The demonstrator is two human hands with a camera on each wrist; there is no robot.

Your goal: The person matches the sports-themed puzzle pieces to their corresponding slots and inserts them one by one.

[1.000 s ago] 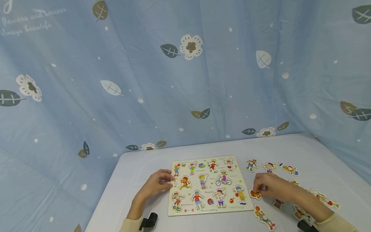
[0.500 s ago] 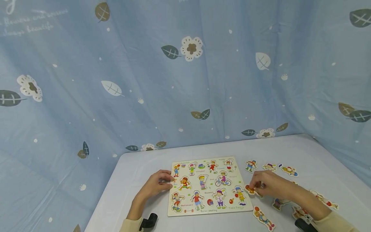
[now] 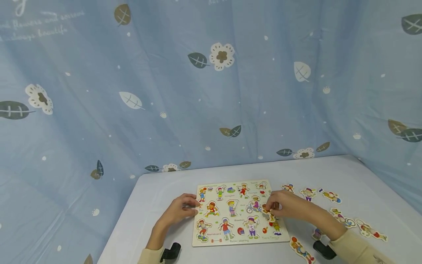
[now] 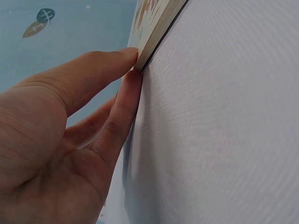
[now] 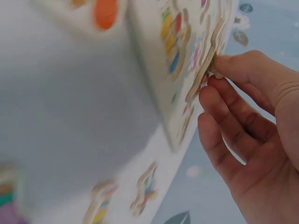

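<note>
We find the right hand [image 3: 287, 202] pinching a piece [image 5: 202, 78] above the board [image 3: 215, 228], right side — light and stiff, we judge; hold by opposite edges. The left hand [image 3: 178, 209], fingers extended, touches the board.

Your head camera looks forward and down from well back: the leaf-print curtain [image 3: 178, 84] fills its upper part, the wooden puzzle board [image 3: 224, 212] sits small and low. Your left wrist camera looks close along the left hand [image 4: 70, 126], rolled so the white tabletop [image 4: 224, 130] rises along the right; it shares the board's left edge with the head view. Your right wrist camera, also close and rolled, faces the board's right part past the right hand [image 5: 266, 158], which the head view shares.
</note>
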